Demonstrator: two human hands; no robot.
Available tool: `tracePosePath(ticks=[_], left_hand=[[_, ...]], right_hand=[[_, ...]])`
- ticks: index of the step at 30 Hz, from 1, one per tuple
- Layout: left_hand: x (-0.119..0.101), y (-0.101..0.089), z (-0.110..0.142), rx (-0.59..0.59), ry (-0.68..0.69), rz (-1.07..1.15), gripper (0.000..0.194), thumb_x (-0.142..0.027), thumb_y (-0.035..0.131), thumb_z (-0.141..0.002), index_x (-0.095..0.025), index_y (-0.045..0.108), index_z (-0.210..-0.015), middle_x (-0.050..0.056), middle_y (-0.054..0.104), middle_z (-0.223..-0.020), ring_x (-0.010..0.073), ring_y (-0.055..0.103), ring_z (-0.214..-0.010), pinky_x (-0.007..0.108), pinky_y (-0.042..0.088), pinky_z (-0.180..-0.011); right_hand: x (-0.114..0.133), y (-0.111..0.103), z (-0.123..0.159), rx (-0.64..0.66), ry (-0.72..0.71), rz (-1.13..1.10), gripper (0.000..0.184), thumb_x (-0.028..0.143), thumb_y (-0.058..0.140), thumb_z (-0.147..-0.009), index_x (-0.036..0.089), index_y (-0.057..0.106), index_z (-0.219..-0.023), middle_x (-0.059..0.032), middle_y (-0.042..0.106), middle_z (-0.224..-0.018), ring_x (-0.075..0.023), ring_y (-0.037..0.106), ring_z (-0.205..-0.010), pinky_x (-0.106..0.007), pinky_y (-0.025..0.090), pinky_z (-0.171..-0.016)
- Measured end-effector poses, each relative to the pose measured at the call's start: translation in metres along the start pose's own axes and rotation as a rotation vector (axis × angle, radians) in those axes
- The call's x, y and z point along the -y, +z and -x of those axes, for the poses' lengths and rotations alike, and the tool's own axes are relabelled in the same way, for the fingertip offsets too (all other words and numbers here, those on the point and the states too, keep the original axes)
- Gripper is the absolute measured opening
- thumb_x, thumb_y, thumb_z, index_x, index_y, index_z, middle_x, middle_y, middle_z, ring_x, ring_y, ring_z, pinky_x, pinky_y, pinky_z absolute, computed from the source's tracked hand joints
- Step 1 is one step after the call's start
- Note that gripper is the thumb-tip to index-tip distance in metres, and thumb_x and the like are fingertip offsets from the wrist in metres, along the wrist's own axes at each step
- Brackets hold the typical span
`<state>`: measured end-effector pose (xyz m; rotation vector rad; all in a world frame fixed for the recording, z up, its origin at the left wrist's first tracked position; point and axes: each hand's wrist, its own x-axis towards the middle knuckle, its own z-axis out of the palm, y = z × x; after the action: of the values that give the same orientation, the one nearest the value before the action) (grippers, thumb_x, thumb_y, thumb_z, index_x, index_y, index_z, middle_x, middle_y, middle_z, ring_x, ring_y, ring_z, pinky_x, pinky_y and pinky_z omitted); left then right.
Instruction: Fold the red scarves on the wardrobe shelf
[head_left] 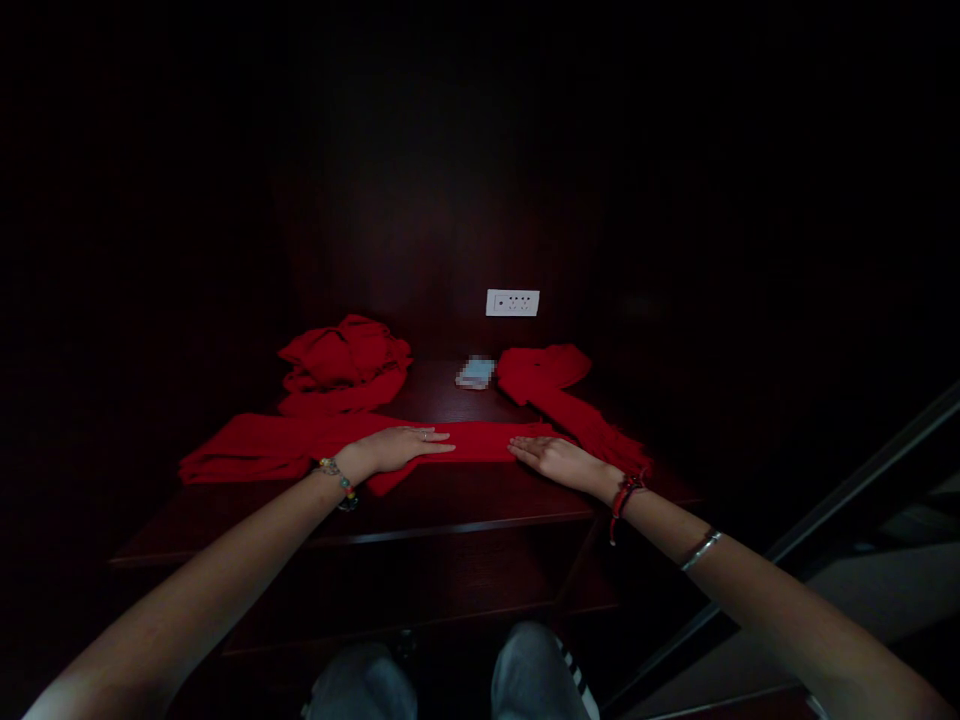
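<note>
A long strip of folded red cloth (480, 442) lies across the dark wooden shelf near its front edge. My left hand (397, 448) rests flat on the strip, fingers stretched toward the right. Facing it, my right hand (551, 455) lies palm down on the strip's right part, its fingers straight. Between the two hands the cloth looks smooth and flat. Its left part widens into a thicker red fold (247, 448), and a corner hangs down under my left wrist.
A crumpled heap of red cloth (345, 360) sits at the back left. More red cloth (547, 370) lies at the back right, beside a small pale blurred object (476, 372). A white socket plate (513, 302) is on the back wall. The wooden shelf (450, 510) ends above my knees.
</note>
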<state>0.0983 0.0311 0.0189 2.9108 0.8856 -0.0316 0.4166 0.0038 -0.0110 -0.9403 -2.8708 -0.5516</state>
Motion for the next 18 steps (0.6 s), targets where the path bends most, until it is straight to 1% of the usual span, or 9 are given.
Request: tracePosePath(ticks=[2,5,6,8,10,12,15,16,18], left_hand=[[0.000,-0.006,-0.004,0.061,-0.033,-0.007,0.061,-0.002,0.035,-0.076,-0.032,0.034,-0.129,-0.005,0.031,-0.137,0.0127,0.031,-0.123,0.027,0.025,-0.100],[-0.005,-0.020,-0.016,0.185,-0.054,0.028,0.063,-0.007,0.046,-0.068,-0.028,0.038,-0.127,-0.002,0.033,-0.136,0.0170,0.033,-0.122,0.028,0.028,-0.099],[-0.008,-0.023,-0.023,0.194,-0.054,0.046,0.061,-0.011,0.047,-0.069,-0.028,0.038,-0.127,-0.002,0.034,-0.136,0.0176,0.034,-0.122,0.029,0.028,-0.099],[-0.017,-0.023,-0.038,0.123,-0.090,0.054,0.052,-0.021,0.044,-0.075,-0.025,0.039,-0.127,0.001,0.035,-0.136,0.0184,0.033,-0.122,0.031,0.026,-0.100],[-0.026,-0.011,-0.053,-0.025,-0.212,0.006,0.045,-0.029,0.033,-0.084,-0.019,0.038,-0.127,0.007,0.032,-0.137,0.0210,0.030,-0.124,0.036,0.023,-0.101],[-0.033,0.010,-0.064,-0.147,-0.349,-0.040,0.046,-0.034,0.023,-0.088,-0.017,0.035,-0.129,0.010,0.025,-0.139,0.0244,0.022,-0.127,0.044,0.021,-0.100],[-0.037,0.037,-0.069,-0.167,-0.471,-0.052,0.049,-0.038,0.019,-0.089,-0.020,0.027,-0.133,0.009,0.021,-0.141,0.0266,0.017,-0.128,0.048,0.020,-0.099],[-0.037,0.042,-0.068,-0.160,-0.489,-0.052,0.049,-0.038,0.019,-0.089,-0.020,0.025,-0.134,0.009,0.021,-0.141,0.0268,0.017,-0.128,0.048,0.019,-0.099],[-0.037,0.045,-0.066,-0.145,-0.499,-0.048,0.049,-0.038,0.019,-0.088,-0.021,0.023,-0.135,0.008,0.020,-0.141,0.0269,0.018,-0.128,0.048,0.019,-0.099]], right_hand=[[-0.002,-0.003,-0.001,0.013,0.020,-0.074,0.043,0.003,0.037,-0.079,0.010,0.047,-0.120,-0.0157,0.051,-0.120,-0.0195,0.048,-0.111,-0.034,0.040,-0.093],[-0.007,-0.018,-0.011,-0.009,0.011,-0.216,0.043,0.006,0.038,-0.077,0.013,0.051,-0.117,-0.0106,0.053,-0.120,-0.0186,0.042,-0.116,-0.035,0.034,-0.099],[-0.007,-0.024,-0.018,-0.037,0.029,-0.256,0.042,0.009,0.037,-0.078,0.013,0.051,-0.118,-0.0094,0.052,-0.121,-0.0184,0.040,-0.118,-0.035,0.031,-0.101],[-0.003,-0.030,-0.034,-0.100,0.127,-0.309,0.041,0.017,0.033,-0.083,0.012,0.048,-0.120,-0.0097,0.048,-0.125,-0.0187,0.035,-0.121,-0.036,0.028,-0.103],[0.006,-0.027,-0.050,-0.109,0.273,-0.328,0.044,0.026,0.028,-0.087,0.008,0.043,-0.124,-0.0130,0.042,-0.129,-0.0204,0.032,-0.123,-0.037,0.026,-0.103],[0.016,-0.015,-0.061,-0.026,0.401,-0.334,0.050,0.035,0.024,-0.089,0.006,0.037,-0.128,-0.0158,0.036,-0.133,-0.0229,0.027,-0.126,-0.041,0.024,-0.102],[0.023,0.008,-0.062,0.124,0.488,-0.333,0.057,0.042,0.019,-0.089,0.007,0.028,-0.133,-0.0155,0.026,-0.138,-0.0233,0.019,-0.128,-0.044,0.020,-0.102],[0.022,0.013,-0.059,0.152,0.496,-0.327,0.058,0.043,0.018,-0.088,0.008,0.026,-0.134,-0.0148,0.024,-0.138,-0.0226,0.017,-0.129,-0.044,0.018,-0.103],[0.016,0.017,-0.052,0.193,0.521,-0.310,0.058,0.044,0.017,-0.088,0.009,0.026,-0.134,-0.0144,0.024,-0.139,-0.0219,0.017,-0.129,-0.044,0.017,-0.103]])
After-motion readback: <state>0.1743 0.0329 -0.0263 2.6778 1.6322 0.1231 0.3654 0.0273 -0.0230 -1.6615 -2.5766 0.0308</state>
